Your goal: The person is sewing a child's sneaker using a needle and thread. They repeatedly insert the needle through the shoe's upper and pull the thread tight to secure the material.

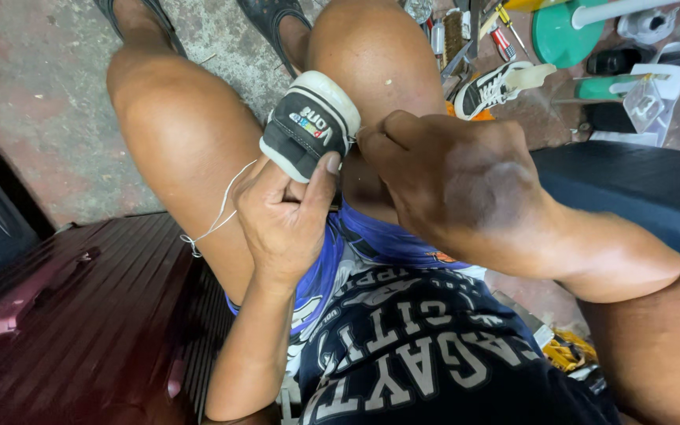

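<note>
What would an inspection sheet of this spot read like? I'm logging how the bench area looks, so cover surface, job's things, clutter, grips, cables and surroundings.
Surface: no table; the work sits between the person's bare knees above a worn concrete floor.
Job's things: small black shoe with white sole, heel up; white thread trailing from it over the left thigh.
Clutter: black-and-white sneaker, hand tools and green round base on the floor ahead.
Grips: left hand clasps the shoe from below, thumb on its side; right hand pinches at the shoe's sole edge.
Cables: nothing seen.
Surroundings: dark red ribbed suitcase on the left, dark blue padded seat on the right.
</note>
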